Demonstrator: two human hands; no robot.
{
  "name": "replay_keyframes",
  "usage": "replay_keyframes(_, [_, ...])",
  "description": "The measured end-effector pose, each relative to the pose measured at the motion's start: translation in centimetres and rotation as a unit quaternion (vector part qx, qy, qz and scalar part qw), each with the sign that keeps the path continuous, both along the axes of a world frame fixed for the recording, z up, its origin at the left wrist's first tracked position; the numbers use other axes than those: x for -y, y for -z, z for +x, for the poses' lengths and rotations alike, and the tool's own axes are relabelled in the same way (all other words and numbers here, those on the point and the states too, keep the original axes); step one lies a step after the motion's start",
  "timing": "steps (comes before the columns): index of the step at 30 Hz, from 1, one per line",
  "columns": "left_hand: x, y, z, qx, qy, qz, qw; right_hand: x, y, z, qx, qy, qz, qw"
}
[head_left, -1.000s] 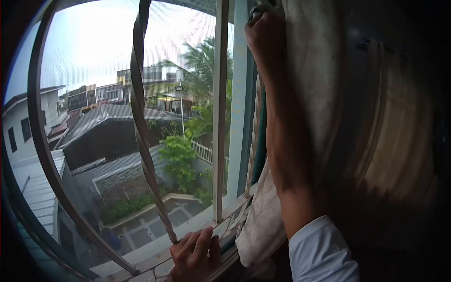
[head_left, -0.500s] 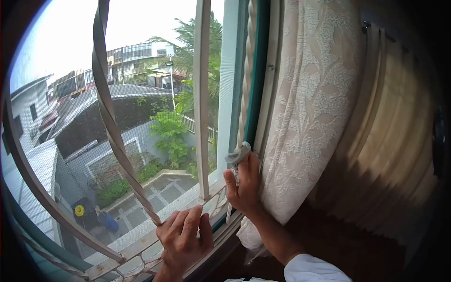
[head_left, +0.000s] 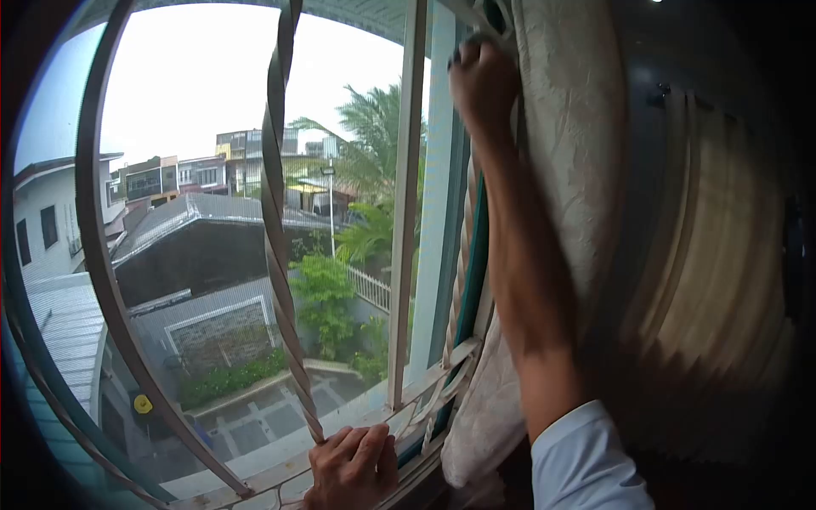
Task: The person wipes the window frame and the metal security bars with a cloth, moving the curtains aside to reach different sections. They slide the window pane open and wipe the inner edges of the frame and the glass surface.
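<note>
My right hand point(head_left: 484, 81) is raised high on the right side of the window, closed at the upper part of a twisted metal bar point(head_left: 465, 246). A grey cloth point(head_left: 481, 40) shows only as a small dark patch at its fingers; the rest is hidden. Low at the window, my left hand point(head_left: 353, 466) has its fingers curled over the bottom rail of the window grille point(head_left: 280, 474), near the foot of another twisted bar point(head_left: 276, 195).
A patterned light curtain point(head_left: 561, 153) hangs right beside my right forearm. Further right is a beige curtain point(head_left: 693, 246) in shadow. Beyond the mesh and grille are a yard, a green bush point(head_left: 327, 297) and roofs.
My right hand has slid from low on the right twisted bar up to near its top, with the grey cloth. My left hand stays on the bottom rail; the view has tilted up.
</note>
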State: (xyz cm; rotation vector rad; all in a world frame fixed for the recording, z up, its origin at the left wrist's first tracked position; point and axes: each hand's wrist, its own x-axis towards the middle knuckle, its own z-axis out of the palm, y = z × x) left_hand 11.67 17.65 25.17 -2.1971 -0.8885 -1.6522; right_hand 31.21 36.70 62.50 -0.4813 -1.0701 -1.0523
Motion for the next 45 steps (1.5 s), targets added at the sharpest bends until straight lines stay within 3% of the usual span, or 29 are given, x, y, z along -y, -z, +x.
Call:
replay_keyframes(1, [-0.1, -0.1, 0.0, -0.006, 0.001, -0.019, 1.0, -0.2, -0.9, 1.1, 0.048, 0.171, 0.081, 0.981])
replay_keyframes(2, [0.0, -0.1, -0.1, -0.004, 0.006, -0.023, 1.0, -2.3, -3.0, 1.0, -0.062, 0.083, -0.022, 0.994])
replay_keyframes(5, [-0.1, 0.4, -0.2, 0.016, 0.027, -0.026, 0.999, -1.7, 4.4, 3.1, 0.028, 0.015, -0.067, 0.997])
replay_keyframes(6, [-0.1, 0.5, -0.3, 0.02, 0.032, -0.03, 0.999, 2.0, 9.0, 0.5, -0.044, -0.026, -0.134, 0.99])
replay_keyframes(7, [0.0, 0.4, -0.4, 0.024, 0.036, -0.033, 0.999, 3.4, 12.8, 0.3, -0.031, 0.019, -0.152, 0.988])
replay_keyframes(8, [0.1, 0.3, -0.4, 0.023, 0.035, -0.028, 0.999, 2.8, 16.4, 0.5, -0.005, -0.015, -0.11, 0.994])
replay_keyframes(11, [-0.1, 0.2, -0.1, 0.011, 0.014, -0.003, 1.0, 5.3, 28.4, 0.4, -0.017, -0.121, -0.259, 0.958])
replay_keyframes(13, [-0.1, 0.0, 0.1, 0.015, 0.016, -0.004, 1.0, 6.7, 35.4, 1.1, -0.023, -0.101, -0.378, 0.92])
replay_keyframes(17, [-0.2, 0.1, 0.4, 0.021, 0.012, -0.003, 1.0, 9.8, 38.2, 1.5, 0.004, -0.098, -0.327, 0.94])
replay_keyframes(20, [-0.4, 0.4, 0.4, 0.048, 0.021, 0.009, 0.999, 11.8, 39.9, -1.9, 0.041, -0.168, -0.29, 0.941])
replay_keyframes(21, [-0.3, 0.5, 0.4, 0.069, 0.034, 0.012, 0.997, 12.1, 40.7, -3.1, 0.096, -0.123, -0.317, 0.936])
replay_keyframes(24, [0.3, 0.4, -0.3, 0.08, 0.042, -0.003, 0.996, 11.8, 40.0, -6.1, 0.072, -0.152, -0.321, 0.932])
replay_keyframes(31, [1.0, 1.5, -0.5, 0.088, 0.057, 0.0, 0.995, 10.3, 30.3, -7.5, -0.001, -0.122, -0.141, 0.982])
replay_keyframes(36, [1.7, 0.3, -0.7, 0.105, 0.082, -0.002, 0.991, 9.4, 19.3, -7.5, 0.018, -0.076, -0.064, 0.995])
replay_keyframes(39, [1.4, 0.9, -1.3, 0.075, 0.088, -0.024, 0.993, 8.5, 9.1, -7.7, 0.0, -0.057, -0.051, 0.997])
replay_keyframes(40, [1.1, 0.6, -1.2, 0.077, 0.085, -0.027, 0.993, 7.3, 5.1, -7.7, -0.002, -0.014, 0.006, 1.0])
replay_keyframes(42, [0.7, 0.1, -0.6, 0.1, 0.091, -0.026, 0.99, 5.7, -1.5, -7.3, 0.031, -0.049, 0.067, 0.996])
replay_keyframes(43, [0.6, 0.2, -0.8, 0.099, 0.089, -0.049, 0.99, 6.3, -1.9, -7.3, -0.015, 0.025, 0.014, 0.999])
replay_keyframes(44, [0.7, 0.2, -1.0, 0.091, 0.088, -0.054, 0.99, 5.5, -1.8, -7.5, -0.008, -0.035, 0.082, 0.996])
replay_keyframes(45, [0.8, 0.2, -1.1, 0.085, 0.089, -0.055, 0.991, 5.7, -0.5, -7.1, -0.008, -0.013, 0.033, 0.999])
